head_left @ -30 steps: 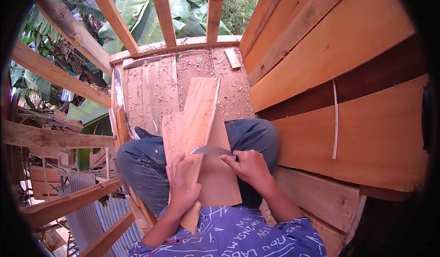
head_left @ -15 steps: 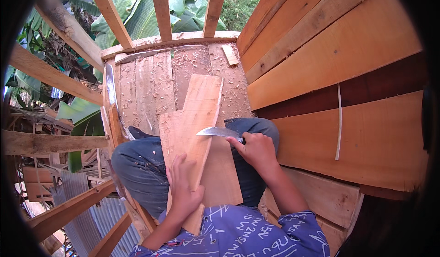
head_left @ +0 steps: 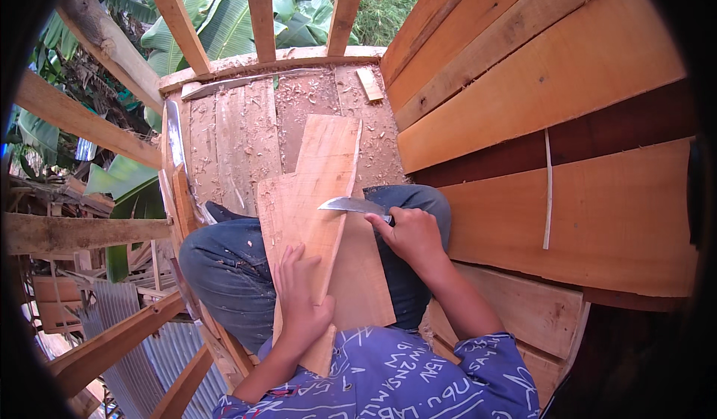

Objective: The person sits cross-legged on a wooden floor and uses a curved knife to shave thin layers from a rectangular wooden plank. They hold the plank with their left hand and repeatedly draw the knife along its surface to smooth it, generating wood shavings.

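At left, the bent left knee [head_left: 224, 273] in jeans props one side of a wide flat board [head_left: 366, 288], which lies across the lap, apparently as a work surface. On it rests a narrower wooden plank [head_left: 328, 157], pointing away from the body with its near end by the shirt [head_left: 373, 374], perhaps so that the torso backs it. The left hand [head_left: 302, 299] lies wide on that near part, fingers extended and thumb by the right edge, seemingly to steady it well clear of the blade. Farther up, a curved knife [head_left: 353, 205] crosses the plank's right edge, tip over its face; whether it bites cannot be told. The right hand [head_left: 412, 234] is closed around the handle, thumb toward the blade, probably for control. The right knee [head_left: 429, 206] sits behind it.
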The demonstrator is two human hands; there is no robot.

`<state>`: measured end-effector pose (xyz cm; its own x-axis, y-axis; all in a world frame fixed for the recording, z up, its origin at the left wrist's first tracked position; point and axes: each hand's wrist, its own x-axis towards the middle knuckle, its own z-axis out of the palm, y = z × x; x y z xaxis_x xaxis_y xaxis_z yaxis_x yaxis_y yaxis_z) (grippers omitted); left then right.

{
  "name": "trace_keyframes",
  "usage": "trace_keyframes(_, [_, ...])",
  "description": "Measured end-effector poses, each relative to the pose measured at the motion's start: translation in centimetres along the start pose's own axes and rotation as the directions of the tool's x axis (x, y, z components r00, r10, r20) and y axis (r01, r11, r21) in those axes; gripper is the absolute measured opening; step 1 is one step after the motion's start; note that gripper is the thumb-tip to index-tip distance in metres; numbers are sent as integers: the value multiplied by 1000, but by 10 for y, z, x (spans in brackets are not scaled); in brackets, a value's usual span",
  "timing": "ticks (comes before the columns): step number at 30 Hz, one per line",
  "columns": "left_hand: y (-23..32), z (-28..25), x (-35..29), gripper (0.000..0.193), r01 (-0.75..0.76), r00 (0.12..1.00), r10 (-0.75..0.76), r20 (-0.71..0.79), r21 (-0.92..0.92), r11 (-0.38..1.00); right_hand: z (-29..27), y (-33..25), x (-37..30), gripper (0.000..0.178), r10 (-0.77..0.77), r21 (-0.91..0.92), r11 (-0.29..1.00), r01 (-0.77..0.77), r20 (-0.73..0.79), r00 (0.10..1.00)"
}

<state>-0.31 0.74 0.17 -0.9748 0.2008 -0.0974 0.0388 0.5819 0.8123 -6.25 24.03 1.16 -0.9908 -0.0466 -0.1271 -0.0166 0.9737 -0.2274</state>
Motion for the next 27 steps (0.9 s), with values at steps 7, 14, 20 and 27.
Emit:
trace_keyframes(7, [-2, -3, -3, 58, 15, 1000, -15, 17, -4, 1000, 17, 6, 12, 62, 59, 51, 997, -55, -91, 994])
trace_keyframes(14, [-2, -1, -1, 60, 3, 1000, -3, 2, -24, 1000, 15, 12, 12, 64, 8, 6, 1000, -7, -116, 993])
trace_keyframes(20, [-7, -2, -6, 57, 1, 1000, -1, -6, -42, 999, 8, 13, 11, 60, 77, 53, 996, -77, 2, 997])
trace_keyframes(27, [-13, -4, -6, 58, -8, 1000, 7, -10, -37, 999, 9, 7, 12, 65, 10, 102, 995, -12, 23, 1000])
